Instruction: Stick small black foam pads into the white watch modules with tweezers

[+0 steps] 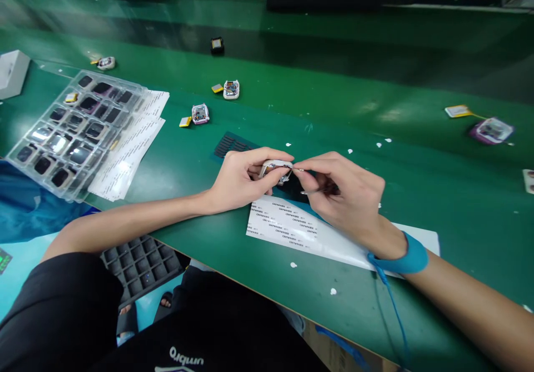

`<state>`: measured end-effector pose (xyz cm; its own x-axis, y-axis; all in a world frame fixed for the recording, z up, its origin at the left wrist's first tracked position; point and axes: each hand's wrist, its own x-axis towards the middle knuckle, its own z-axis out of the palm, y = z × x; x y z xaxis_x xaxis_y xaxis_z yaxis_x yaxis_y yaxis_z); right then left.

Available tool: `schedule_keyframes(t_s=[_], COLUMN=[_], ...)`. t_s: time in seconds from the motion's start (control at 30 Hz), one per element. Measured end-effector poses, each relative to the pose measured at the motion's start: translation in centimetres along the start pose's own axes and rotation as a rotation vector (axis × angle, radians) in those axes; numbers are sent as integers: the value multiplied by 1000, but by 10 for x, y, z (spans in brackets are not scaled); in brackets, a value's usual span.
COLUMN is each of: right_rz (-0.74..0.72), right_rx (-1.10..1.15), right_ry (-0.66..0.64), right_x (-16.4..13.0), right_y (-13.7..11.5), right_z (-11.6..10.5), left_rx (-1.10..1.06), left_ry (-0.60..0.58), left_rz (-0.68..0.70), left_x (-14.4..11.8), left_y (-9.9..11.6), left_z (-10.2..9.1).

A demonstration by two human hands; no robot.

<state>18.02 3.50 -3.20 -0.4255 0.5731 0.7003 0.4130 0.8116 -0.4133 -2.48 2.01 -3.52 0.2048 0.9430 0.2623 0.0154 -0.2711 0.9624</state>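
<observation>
My left hand [242,180] is closed around a small white watch case [277,164], its inside parts showing between thumb and fingers. At the case's right edge, my right hand [348,191] pinches thumb and forefinger on a tiny piece too small to name. A thin metal tool [307,192], perhaps tweezers, pokes out from under the curled right fingers. Below the hands lies a printed white backing sheet [283,224], and behind them a dark sheet with rows of small black strips [233,145]. A blue wrist strap [406,255] with a cord circles my right wrist.
Opened watch cases with yellow-edged batteries lie further back, including a case [200,113], another case [231,89] and a purple one [492,131]. A clear compartment tray [79,133] of dark watch screens rests on papers [131,149] at left. Small white bits [293,264] dot the green table.
</observation>
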Motion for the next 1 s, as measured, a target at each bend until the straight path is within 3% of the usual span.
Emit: schedule_keyframes(t_s=[0.13, 0.33, 0.67, 1.0], right_rz=[41, 17, -7, -8], right_rx=[-28, -56, -28, -59], right_ry=[49, 24, 43, 31], right_x=[0, 1, -3, 1], right_y=[1, 2, 2, 1], right_z=[1, 0, -1, 1], left_rx=[17, 106, 22, 140], left_ry=[-1, -28, -34, -55], left_rz=[20, 94, -25, 60], left_x=[0, -2, -1, -1], left_y=[0, 2, -1, 3], left_z=[0, -1, -1, -2])
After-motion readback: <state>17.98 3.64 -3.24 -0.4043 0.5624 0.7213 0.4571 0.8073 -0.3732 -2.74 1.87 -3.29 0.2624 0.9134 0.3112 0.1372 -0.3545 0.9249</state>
